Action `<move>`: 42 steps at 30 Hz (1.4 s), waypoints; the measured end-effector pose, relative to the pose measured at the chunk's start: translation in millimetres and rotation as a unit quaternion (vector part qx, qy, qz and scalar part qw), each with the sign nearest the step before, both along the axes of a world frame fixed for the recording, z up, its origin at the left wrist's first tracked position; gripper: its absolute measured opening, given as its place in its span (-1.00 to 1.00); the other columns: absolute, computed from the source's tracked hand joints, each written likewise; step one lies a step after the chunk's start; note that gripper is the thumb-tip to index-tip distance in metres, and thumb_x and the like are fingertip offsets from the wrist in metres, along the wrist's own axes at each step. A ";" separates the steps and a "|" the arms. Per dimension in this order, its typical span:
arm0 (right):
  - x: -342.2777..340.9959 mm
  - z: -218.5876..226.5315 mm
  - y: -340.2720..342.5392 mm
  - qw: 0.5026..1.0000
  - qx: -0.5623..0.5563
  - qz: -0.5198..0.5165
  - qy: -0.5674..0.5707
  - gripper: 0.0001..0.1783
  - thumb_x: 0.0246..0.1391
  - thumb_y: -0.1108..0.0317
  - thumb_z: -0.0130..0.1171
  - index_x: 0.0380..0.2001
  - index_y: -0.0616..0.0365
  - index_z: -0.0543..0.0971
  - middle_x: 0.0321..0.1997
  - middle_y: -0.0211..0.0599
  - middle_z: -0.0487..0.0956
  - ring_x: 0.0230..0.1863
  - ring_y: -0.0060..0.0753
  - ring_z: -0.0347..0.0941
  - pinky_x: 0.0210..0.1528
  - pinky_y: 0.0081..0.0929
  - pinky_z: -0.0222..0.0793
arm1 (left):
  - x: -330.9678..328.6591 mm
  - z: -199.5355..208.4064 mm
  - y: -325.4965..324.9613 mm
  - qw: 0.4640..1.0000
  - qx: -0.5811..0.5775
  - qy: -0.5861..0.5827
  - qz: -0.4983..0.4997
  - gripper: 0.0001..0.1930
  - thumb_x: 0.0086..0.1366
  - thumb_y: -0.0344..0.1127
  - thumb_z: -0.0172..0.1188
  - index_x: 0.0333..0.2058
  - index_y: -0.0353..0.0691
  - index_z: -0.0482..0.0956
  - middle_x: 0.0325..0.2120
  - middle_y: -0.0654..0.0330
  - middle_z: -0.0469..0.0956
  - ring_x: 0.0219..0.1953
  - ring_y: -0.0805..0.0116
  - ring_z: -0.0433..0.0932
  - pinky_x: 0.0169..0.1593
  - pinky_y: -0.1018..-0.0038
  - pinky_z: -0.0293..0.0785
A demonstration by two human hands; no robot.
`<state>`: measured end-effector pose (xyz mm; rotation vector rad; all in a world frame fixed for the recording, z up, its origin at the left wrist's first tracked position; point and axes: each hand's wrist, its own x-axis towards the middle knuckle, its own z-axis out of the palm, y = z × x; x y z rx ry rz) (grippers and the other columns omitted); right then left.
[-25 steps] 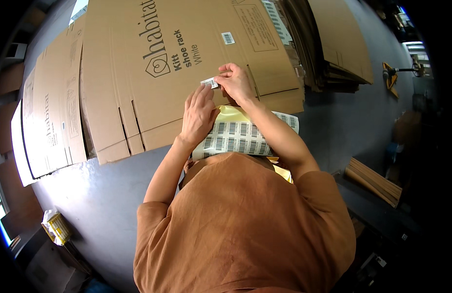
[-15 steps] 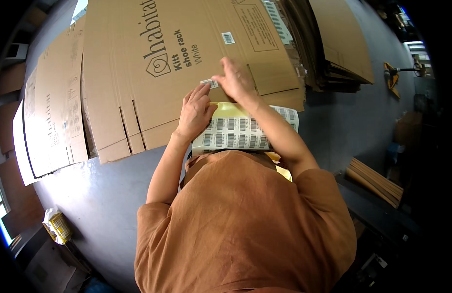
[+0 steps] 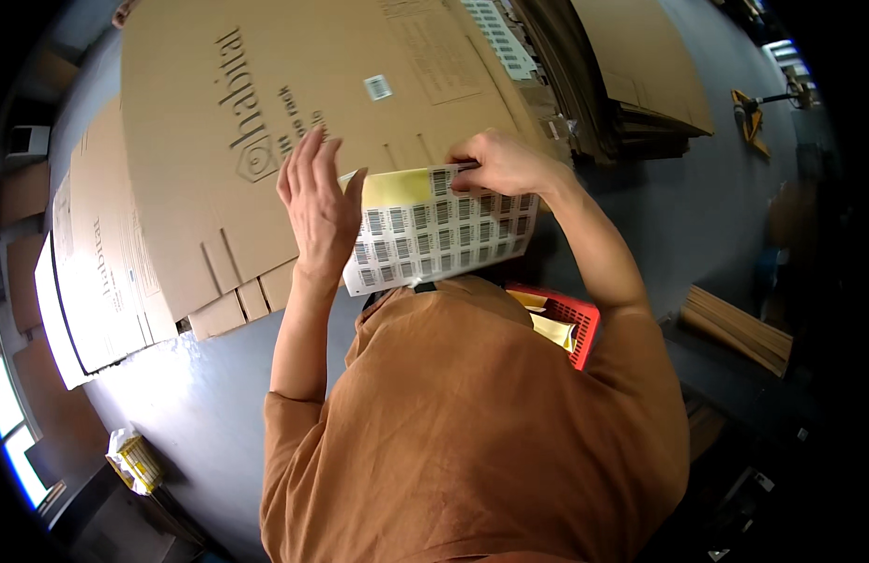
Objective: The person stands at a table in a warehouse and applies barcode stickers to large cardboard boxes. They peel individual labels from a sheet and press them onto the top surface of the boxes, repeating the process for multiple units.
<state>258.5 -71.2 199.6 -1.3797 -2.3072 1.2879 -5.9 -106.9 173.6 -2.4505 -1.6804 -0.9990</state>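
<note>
A white sheet of barcode labels (image 3: 425, 235) slants in front of my torso, with a bare yellow strip along its upper edge. My right hand (image 3: 510, 167) pinches the sheet's upper right part, its fingertips by a label there. My left hand (image 3: 319, 206) is raised at the sheet's left edge, fingers stretched out and apart. Beyond both hands lies a large flat brown carton (image 3: 331, 56) with dark print, a house-shaped logo and a small white barcode label (image 3: 378, 87). My left fingers cover part of its print.
More flattened cartons (image 3: 106, 253) lie to the left; a stack of brown cardboard (image 3: 641, 56) stands far right. A red basket (image 3: 586, 328) with yellowish paper sits by my right side. Cardboard strips (image 3: 738, 328) lie at right, and a yellow pallet truck (image 3: 751, 122) stands beyond.
My hands have come off the carton's surface and apart, the right to the label sheet's upper edge. The carton's print appears farther left and nearer. The red basket shows more.
</note>
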 end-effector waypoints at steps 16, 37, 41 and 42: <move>-4.1 -35.8 26.1 0.919 0.387 0.010 0.078 -0.84 -0.01 0.38 0.30 -0.34 0.19 0.59 -0.35 -0.29 0.52 -0.20 -0.19 0.49 -0.11 -0.31 0.37 | 57.5 -29.3 32.8 0.992 -0.121 0.008 -0.039 -0.70 0.27 -0.44 -0.02 -0.01 -0.16 0.38 -0.45 0.04 0.59 -0.43 0.00 0.59 -0.35 0.18 0.48; -23.8 -89.4 210.7 0.996 0.063 0.062 -0.010 -0.76 0.12 0.25 0.11 -0.26 0.20 0.56 -0.37 -0.14 0.61 -0.29 -0.18 0.52 -0.21 -0.27 0.41 | 49.5 -79.2 88.3 0.965 -0.255 -0.005 -0.066 -0.74 0.38 -0.17 0.02 0.00 -0.03 0.43 -0.40 0.06 0.63 -0.46 -0.01 0.61 -0.44 0.14 0.53; -30.2 -99.3 212.7 0.995 0.056 0.071 -0.039 -0.77 0.09 0.28 0.11 -0.27 0.18 0.58 -0.34 -0.12 0.63 -0.26 -0.15 0.55 -0.19 -0.25 0.43 | 62.4 -64.5 95.1 0.950 -0.305 0.066 -0.020 -0.70 0.43 -0.09 -0.07 0.06 0.02 0.40 -0.40 0.05 0.61 -0.45 -0.05 0.62 -0.41 0.11 0.53; -31.5 -99.0 213.5 0.995 0.059 0.068 -0.044 -0.78 0.09 0.28 0.11 -0.27 0.18 0.58 -0.33 -0.11 0.63 -0.26 -0.14 0.55 -0.19 -0.24 0.44 | 64.4 -64.8 98.6 0.947 -0.311 0.078 -0.014 -0.66 0.44 -0.05 -0.07 0.11 0.04 0.38 -0.41 0.06 0.61 -0.45 -0.03 0.62 -0.41 0.12 0.53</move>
